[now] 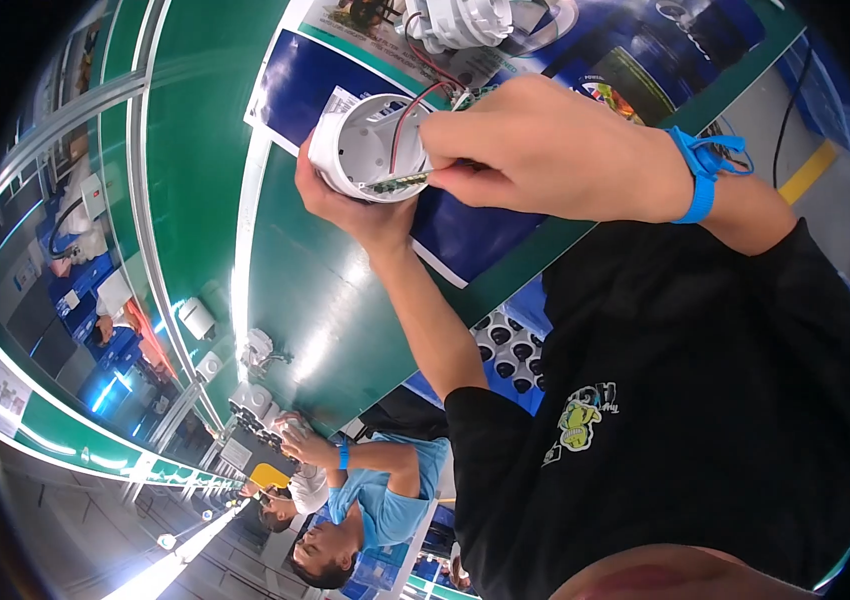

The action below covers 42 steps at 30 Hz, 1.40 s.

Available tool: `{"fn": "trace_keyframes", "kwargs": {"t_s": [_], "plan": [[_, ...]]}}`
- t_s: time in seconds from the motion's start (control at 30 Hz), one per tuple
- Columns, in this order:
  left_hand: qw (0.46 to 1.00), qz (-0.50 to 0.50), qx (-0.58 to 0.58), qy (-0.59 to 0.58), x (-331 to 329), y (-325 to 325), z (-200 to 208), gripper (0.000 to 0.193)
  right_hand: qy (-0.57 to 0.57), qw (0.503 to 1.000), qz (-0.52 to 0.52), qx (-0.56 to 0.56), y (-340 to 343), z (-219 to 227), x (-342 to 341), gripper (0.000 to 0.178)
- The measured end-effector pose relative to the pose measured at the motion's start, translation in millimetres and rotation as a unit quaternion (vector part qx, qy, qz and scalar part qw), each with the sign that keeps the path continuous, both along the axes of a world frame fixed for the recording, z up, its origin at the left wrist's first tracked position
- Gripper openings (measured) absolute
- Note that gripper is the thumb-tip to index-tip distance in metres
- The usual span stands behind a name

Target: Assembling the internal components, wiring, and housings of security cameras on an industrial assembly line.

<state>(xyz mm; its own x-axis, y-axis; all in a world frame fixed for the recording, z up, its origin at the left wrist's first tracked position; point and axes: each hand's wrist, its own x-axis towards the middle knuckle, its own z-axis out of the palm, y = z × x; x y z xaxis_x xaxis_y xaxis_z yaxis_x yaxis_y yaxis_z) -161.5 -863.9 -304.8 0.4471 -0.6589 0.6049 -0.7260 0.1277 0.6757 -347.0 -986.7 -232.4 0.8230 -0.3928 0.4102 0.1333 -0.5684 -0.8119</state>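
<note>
A white cup-shaped plastic housing point(324, 150) is tipped so that its hollow inside shows. My left hand point(373, 222) is wrapped around its outer wall from below. At the rim of the opening, my right hand point(560, 150) pinches one end of a narrow green circuit board point(400, 183), whose other end lies inside the housing. Red and black wires point(400, 125) run from inside the housing up over the rim toward a second white plastic part point(457, 24) at the top. My right fingertips partly cover the board. A blue strap point(695, 175) circles my right wrist.
Printed blue sheets point(485, 240) lie on the green bench point(290, 260). White housings point(257, 348) stand farther along it. A metal rail point(150, 200) borders the left side. A co-worker in blue point(395, 480) works farther down. A blue tray point(535, 400) holds several dark-domed round parts.
</note>
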Motion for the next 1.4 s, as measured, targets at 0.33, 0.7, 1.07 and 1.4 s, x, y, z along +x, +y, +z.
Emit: {"fn": "trace_keyframes", "kwargs": {"t_s": [0.33,0.7,1.07,1.4], "plan": [[0.954,0.047,0.039,0.295,-2.6,-8.9,7.0,0.095,0.026,0.994,-0.018,-0.101,5.9,18.2,4.7,0.016],[0.998,-0.006,0.063,0.020,-0.2,-18.1,0.1,0.076,0.030,0.973,0.111,0.198,-12.0,-13.0,30.7,0.018],[0.981,-0.010,0.058,-0.185,0.4,-23.5,1.1,0.106,0.128,0.970,0.043,0.203,-28.7,-16.5,31.4,0.017],[0.991,-0.008,0.074,-0.112,4.3,-25.5,0.9,0.107,0.014,0.991,-0.071,0.114,-39.0,-72.7,-31.9,0.033]]}}
